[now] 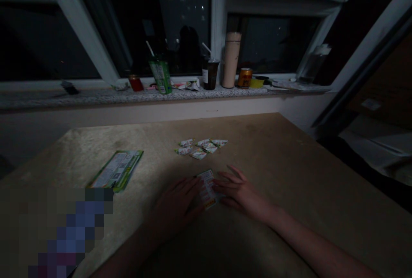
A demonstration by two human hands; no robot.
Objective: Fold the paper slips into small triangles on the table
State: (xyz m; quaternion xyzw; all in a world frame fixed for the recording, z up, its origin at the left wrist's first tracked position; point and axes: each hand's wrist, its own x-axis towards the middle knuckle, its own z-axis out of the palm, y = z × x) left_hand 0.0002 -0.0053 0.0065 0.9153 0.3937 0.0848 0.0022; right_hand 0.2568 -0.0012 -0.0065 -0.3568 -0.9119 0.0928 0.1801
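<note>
A small printed paper slip [207,188] lies on the brown table [289,170] between my two hands. My left hand [175,207] rests flat on the table with its fingers stretched out onto the slip's left edge. Opposite it, my right hand [236,190] lies flat too, fingers spread and touching the slip's right edge. Neither hand grips anything. Several small folded paper pieces [200,148] sit in a cluster just beyond the slip.
A green printed leaflet [117,170] lies at the table's left. On the windowsill [96,95] stand a green cup with a straw [161,76], a dark cup [210,74], a tall beige flask [231,60] and cans [244,77]. The room is dim.
</note>
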